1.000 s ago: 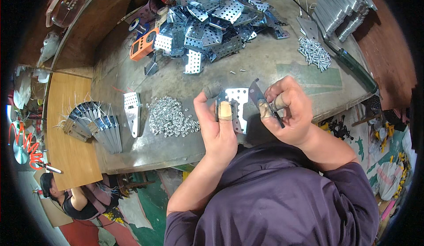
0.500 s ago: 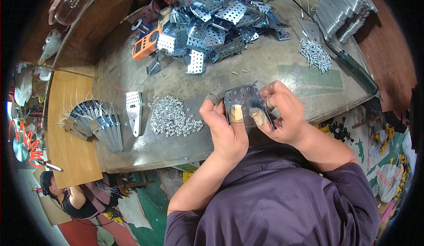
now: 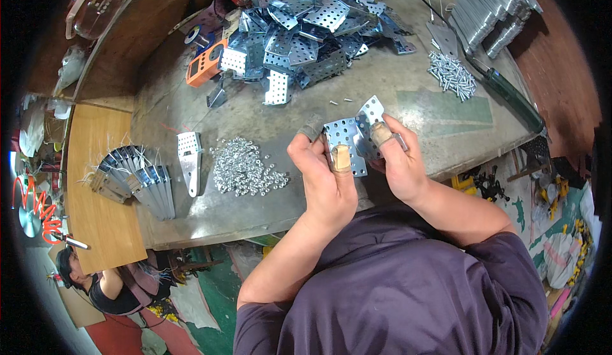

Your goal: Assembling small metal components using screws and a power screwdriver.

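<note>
the left hand [image 3: 324, 180], its thumb capped in a tan covering, is closed in a pinch on a silver, many-holed metal plate [image 3: 357, 166] in front of the chest; the thumb presses its face, probably to steady it. the right hand [image 3: 403, 169] is also closed, gripping a bent, shiny perforated metal piece [image 3: 371, 109] tilted toward one o'clock, perhaps to set its angle against the plate. the two overlap in view; whether they touch, i cannot tell.

taking the hands as the dial's centre, a loose pile of small silver metal nuts [image 3: 245, 169] lies at nine o'clock, seemingly for short reach. farther out, long grey metal strips with white wires [image 3: 153, 191] are fanned, apparently to keep them separate. a tall heap of blue-silver perforated plates [image 3: 303, 52] sits at eleven, and a pile of silver screws [image 3: 452, 76] at two, likely kept apart to avoid mixing.
</note>
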